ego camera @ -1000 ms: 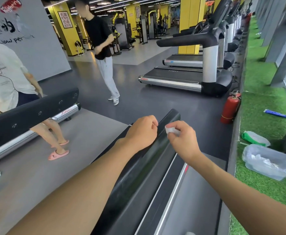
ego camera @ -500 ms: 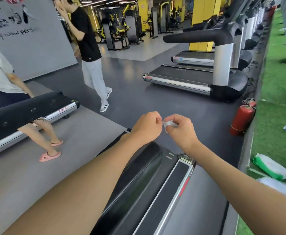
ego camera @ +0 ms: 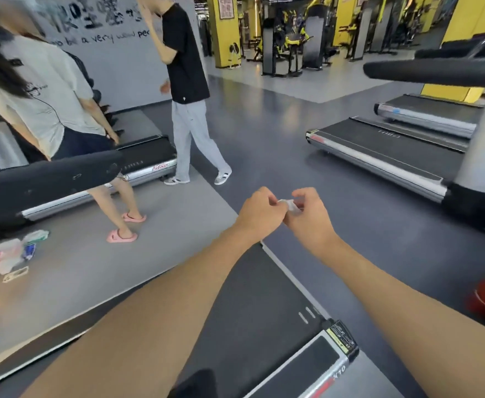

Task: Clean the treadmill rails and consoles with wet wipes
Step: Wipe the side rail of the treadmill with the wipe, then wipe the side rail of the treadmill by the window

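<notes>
The wet wipe (ego camera: 289, 204) is a small, white, crumpled wad. It is pinched between the fingertips of the left hand (ego camera: 260, 211) and the right hand (ego camera: 308, 218), in the air over the far end of the treadmill (ego camera: 252, 305). The treadmill's dark belt runs diagonally. Its right side rail (ego camera: 313, 361) is silver-edged with a black top strip and ends at a labelled corner.

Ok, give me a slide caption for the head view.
Left hand and right hand pinch a white wipe above a treadmill.
</notes>
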A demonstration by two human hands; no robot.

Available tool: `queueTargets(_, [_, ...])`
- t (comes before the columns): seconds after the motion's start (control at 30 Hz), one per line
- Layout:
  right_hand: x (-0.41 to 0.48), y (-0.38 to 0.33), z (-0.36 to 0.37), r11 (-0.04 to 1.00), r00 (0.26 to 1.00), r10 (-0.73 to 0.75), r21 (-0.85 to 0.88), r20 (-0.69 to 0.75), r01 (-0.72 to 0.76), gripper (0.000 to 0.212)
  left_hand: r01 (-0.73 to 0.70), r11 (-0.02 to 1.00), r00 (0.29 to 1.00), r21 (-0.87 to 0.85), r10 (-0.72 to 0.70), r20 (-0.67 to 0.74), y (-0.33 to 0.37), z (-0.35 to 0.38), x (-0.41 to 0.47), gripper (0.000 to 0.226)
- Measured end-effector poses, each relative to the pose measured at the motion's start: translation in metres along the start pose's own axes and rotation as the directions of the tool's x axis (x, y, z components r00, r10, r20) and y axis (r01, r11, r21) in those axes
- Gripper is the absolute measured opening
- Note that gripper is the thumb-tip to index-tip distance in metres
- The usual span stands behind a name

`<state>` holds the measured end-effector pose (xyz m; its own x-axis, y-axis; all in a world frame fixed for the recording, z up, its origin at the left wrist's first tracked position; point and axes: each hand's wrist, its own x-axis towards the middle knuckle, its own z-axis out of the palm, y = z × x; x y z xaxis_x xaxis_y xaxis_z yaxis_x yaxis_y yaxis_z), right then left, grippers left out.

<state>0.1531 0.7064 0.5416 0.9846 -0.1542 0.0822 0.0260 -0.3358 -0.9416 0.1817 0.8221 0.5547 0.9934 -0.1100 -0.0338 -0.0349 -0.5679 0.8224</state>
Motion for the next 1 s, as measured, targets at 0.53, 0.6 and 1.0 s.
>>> queueTargets(0.53, [0.139, -0.079, 0.166, 0.911, 0.636, -0.342, 0.079, 0.692, 0.404, 0.034, 0.26, 0.916, 0.633, -0.304, -0.4, -0.663, -0.082, -0.138, 0.076, 0.027])
queueTargets(0.6, [0.137, -0.087, 0.196, 0.895, 0.561, -0.37, 0.122, 0.741, 0.429, 0.028, 0.278, 0.898, 0.546, -0.342, -0.441, -0.712, -0.097, -0.156, 0.064, 0.031])
queueTargets(1.0, [0.162, -0.136, 0.367, 0.832, 0.031, -0.393, 0.341, 0.919, 0.438, 0.039, 0.498, 0.726, 0.03, -0.474, -0.561, -0.827, -0.148, -0.243, 0.05, 0.017])
